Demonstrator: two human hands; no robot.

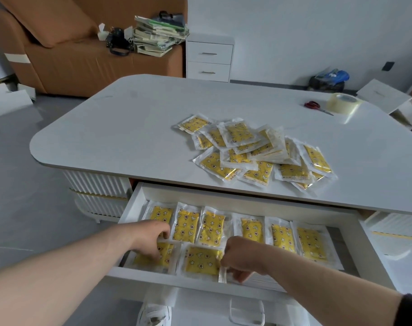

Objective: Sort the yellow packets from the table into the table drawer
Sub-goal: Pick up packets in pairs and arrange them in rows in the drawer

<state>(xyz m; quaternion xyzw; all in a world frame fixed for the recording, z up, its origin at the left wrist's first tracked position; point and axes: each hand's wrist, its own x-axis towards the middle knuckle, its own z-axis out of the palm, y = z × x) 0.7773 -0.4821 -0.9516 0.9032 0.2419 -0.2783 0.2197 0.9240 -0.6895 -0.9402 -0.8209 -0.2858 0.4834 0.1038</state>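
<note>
A loose pile of yellow packets [254, 151] in clear wrappers lies on the white table [120, 128]. The table drawer [200, 282] is pulled out below it. Several packets [252, 229] lie side by side in a back row inside, and two more lie in a front row at the left. My left hand [151, 238] reaches into the drawer, its fingertips pressing on the front-left packet [168, 254]. My right hand [238, 262] grips another packet [222, 275] low against the drawer's front wall, beside the second front packet [202, 261]. Most of the held packet is hidden under the hand.
Red scissors [314, 105] and a roll of clear tape [343, 103] lie at the table's far right. A brown sofa [59, 62] and a small white cabinet [208, 58] stand behind. A white shoe [155, 314] shows below the drawer front.
</note>
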